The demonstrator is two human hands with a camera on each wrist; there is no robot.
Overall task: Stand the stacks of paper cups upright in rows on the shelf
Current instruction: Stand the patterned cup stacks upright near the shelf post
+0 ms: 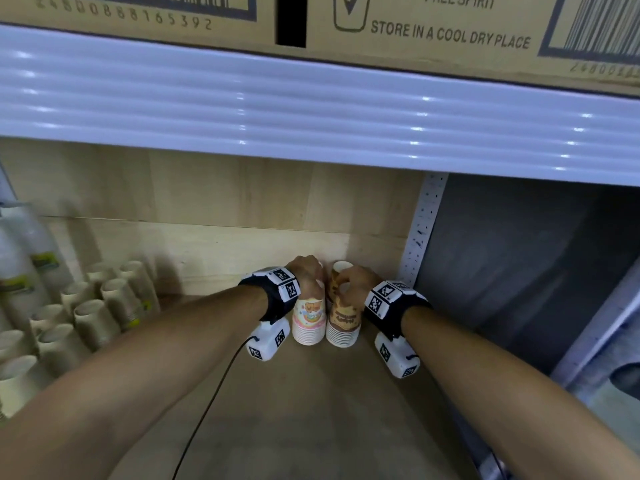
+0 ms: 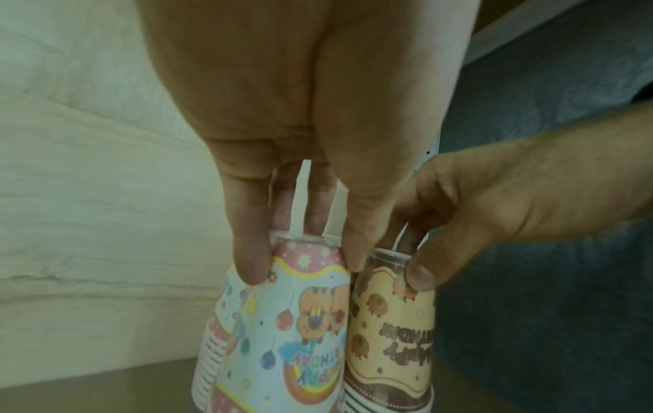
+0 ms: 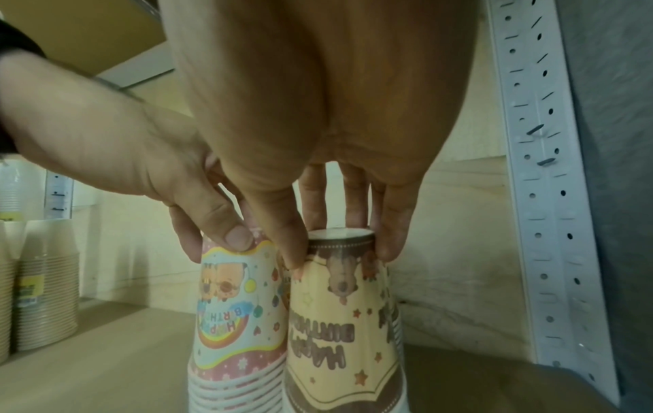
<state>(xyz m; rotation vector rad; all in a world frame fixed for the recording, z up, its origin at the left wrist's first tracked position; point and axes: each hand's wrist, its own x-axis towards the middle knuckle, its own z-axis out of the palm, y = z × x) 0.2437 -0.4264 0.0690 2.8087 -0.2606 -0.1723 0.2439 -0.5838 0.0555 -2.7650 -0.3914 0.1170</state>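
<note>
Head view: two stacks of paper cups stand mouth-down on the shelf board (image 1: 311, 427) at frame centre, close to the wooden back panel and left of the perforated upright (image 1: 420, 230). The left hand (image 1: 306, 271) grips the top of the pink stack (image 1: 309, 318); the right hand (image 1: 353, 280) grips the top of the brown stack (image 1: 343, 322). The two stacks touch side by side. A further printed stack shows behind them, partly hidden. Plain kraft cup stacks (image 1: 93, 306) stand in rows at lower left, well apart.

Left wrist view: the left hand (image 2: 293, 173) reaches down from above; its fingers (image 2: 250, 251) curl round the upturned base of the pink stack (image 2: 290, 329). The stack's long axis is near vertical and runs straight below the palm. The print is pastel with a rainbow, balloons and cartoon animals, lettering inverted. Another pink stack sits just behind it.

Right wrist view: the right hand (image 3: 335, 145) likewise grips the brown stack (image 3: 342, 321) by its base from above, axis vertical below the palm. The print is cream with a brown border, stars and inverted "HAPPY BIRTHDAY". Judgement: each hand is directly over its own stack, so the next move is a release or a small alignment nudge.
</note>
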